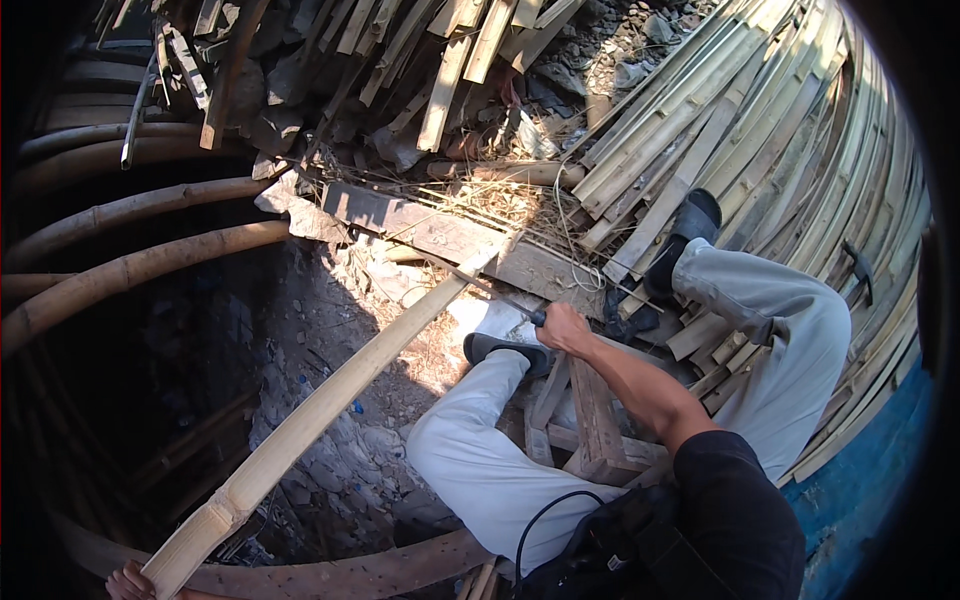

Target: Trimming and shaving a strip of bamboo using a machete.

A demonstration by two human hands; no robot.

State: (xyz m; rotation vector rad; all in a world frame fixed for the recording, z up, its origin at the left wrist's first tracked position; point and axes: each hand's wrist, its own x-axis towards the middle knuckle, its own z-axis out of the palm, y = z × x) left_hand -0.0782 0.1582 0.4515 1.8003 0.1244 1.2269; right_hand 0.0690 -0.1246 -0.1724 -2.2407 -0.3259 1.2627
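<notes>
A long split bamboo strip (pixel 330 410) slants across the view from the lower left up to the wooden plank (pixel 420 228). Its far end rests on or just over that plank. At the lower left edge my left hand (pixel 130 582) is closed around the near end, partly cut off by the picture's rim. My right hand (pixel 566 330) grips the black handle of a long-bladed knife (pixel 495 296). The narrow blade points up and left and meets the strip near its far end; whether it has cut in, I cannot tell.
Split bamboo strips (pixel 760 130) lie piled at the right, and more pieces (pixel 460 60) at the top. Curved bamboo poles (pixel 150 270) span a dark hollow at the left. A wooden stool frame (pixel 600 425) stands between my legs. A black-handled tool (pixel 858 272) lies on the right pile.
</notes>
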